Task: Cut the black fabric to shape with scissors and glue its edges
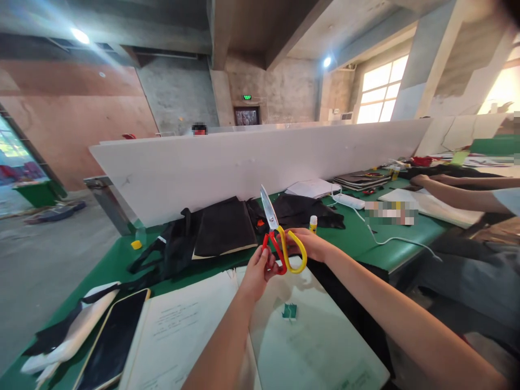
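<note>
A pair of scissors (270, 210) with one red and one yellow handle is raised above an open book (190, 319), blades pointing up and closed together. My left hand (257, 272) is closed around the red handle. Behind the yellow loop, my right hand (309, 245) has its fingers curled at the scissors, partly hidden by the handle. On the book's right page lies a small dark green scrap (290, 311) with frayed edges. A glue stick (313, 223) with a white cap stands just beyond my right hand.
Black cloth (221, 225) and a black-framed phone (116, 336) lie on the green table to the left. A white partition (260, 162) runs along the back. A power strip (348, 201) with its cable lies to the right, near another person's arms (455, 189).
</note>
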Demonstrator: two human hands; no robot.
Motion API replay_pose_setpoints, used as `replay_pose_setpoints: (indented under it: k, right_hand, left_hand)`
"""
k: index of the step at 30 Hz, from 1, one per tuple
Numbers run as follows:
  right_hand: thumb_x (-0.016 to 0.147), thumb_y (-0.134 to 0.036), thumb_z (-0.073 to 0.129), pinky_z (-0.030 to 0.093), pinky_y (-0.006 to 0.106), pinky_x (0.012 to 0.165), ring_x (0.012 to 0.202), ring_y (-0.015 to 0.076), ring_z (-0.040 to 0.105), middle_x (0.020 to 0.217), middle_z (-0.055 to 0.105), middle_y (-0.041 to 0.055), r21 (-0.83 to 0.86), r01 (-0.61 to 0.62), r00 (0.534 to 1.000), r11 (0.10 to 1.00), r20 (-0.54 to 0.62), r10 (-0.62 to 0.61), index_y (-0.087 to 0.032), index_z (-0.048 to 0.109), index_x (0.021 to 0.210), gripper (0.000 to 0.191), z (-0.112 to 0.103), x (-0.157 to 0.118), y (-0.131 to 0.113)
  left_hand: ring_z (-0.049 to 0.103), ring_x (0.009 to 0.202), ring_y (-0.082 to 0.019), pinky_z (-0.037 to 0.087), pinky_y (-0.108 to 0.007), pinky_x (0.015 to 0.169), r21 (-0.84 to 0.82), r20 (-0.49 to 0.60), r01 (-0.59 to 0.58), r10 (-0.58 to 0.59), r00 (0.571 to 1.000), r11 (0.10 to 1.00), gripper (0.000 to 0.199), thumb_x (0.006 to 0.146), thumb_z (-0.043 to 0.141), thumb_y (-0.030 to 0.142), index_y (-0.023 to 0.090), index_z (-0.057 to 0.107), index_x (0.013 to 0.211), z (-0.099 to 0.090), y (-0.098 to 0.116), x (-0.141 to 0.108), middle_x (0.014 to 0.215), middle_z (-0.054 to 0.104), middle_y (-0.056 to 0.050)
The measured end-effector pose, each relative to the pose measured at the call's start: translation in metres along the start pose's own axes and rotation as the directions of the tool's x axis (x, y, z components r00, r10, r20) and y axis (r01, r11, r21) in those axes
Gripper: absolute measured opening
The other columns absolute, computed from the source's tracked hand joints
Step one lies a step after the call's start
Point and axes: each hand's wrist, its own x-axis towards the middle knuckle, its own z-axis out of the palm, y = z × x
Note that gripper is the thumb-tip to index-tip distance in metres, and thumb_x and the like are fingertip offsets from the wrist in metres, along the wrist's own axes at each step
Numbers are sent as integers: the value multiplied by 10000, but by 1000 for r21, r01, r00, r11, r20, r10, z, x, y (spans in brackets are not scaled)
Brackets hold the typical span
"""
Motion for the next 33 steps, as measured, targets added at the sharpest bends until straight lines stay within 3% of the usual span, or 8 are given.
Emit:
replay_pose_setpoints:
  k: [8,13,19,25,27,30,31,33]
  right_hand:
    - [612,-294,759,466,369,811,796,175,618,882,636,63,164,-75,943,984,333,16,-135,589,975,432,19,-10,5]
    - [735,-399,652,467,301,657,632,126,572,688,577,2,242,-76,981,967,191,29,-149,569,857,291,39,-15,11]
    - [760,-653,456,451,316,695,705,150,550,718,568,6,296,-297,917,908,352,185,-187,534,774,473,44,-24,-17]
    - [771,-670,394,416,274,578,578,120,475,636,497,-7,249,-301,950,921,165,266,-190,505,703,498,34,-38,-43]
    - [776,-634,422,376,251,521,524,104,432,617,474,-18,142,-213,977,967,32,210,-192,505,730,451,22,-46,-54]
    - [766,-571,497,350,238,520,540,104,440,643,500,-14,-295,-103,982,950,-180,50,-185,538,831,393,-11,-63,-78]
    - [745,-553,537,359,241,546,580,114,467,693,535,1,-487,-101,976,867,-217,-8,-176,555,876,399,-25,-69,-87]
    - [665,-488,647,383,260,647,738,160,525,870,593,40,-808,-120,965,577,-231,-122,-178,563,994,460,-53,-83,-103]
  left_hand:
    - [444,446,-57,366,-176,437,176,-84,4,11,996,984,381,723,638,475,177,539,939,3,-3,-2,556,443,71]
    - [453,435,-58,376,-179,433,183,-42,22,-14,999,983,379,728,622,490,170,538,914,3,-1,-3,561,470,65]
    - [480,492,-68,441,-207,508,172,8,79,-81,997,982,394,738,625,463,197,538,1015,11,8,-13,579,490,62]
    - [595,718,-156,489,-298,635,203,76,91,-109,991,975,439,774,528,542,177,558,1015,15,8,-16,854,609,-62]
    - [602,750,-186,480,-312,632,329,17,86,-97,995,940,471,770,489,581,177,572,996,11,2,-13,892,612,-85]
    - [578,715,-181,440,-284,624,652,-30,1,25,999,758,337,783,510,491,187,611,888,3,-10,-9,787,613,-64]
    - [570,730,-182,429,-285,649,744,10,-60,79,997,665,268,796,508,430,196,619,865,3,-14,-8,781,615,-59]
    - [556,780,-192,407,-301,716,852,139,-200,159,977,484,166,806,493,309,212,626,830,4,-18,-6,811,618,-55]
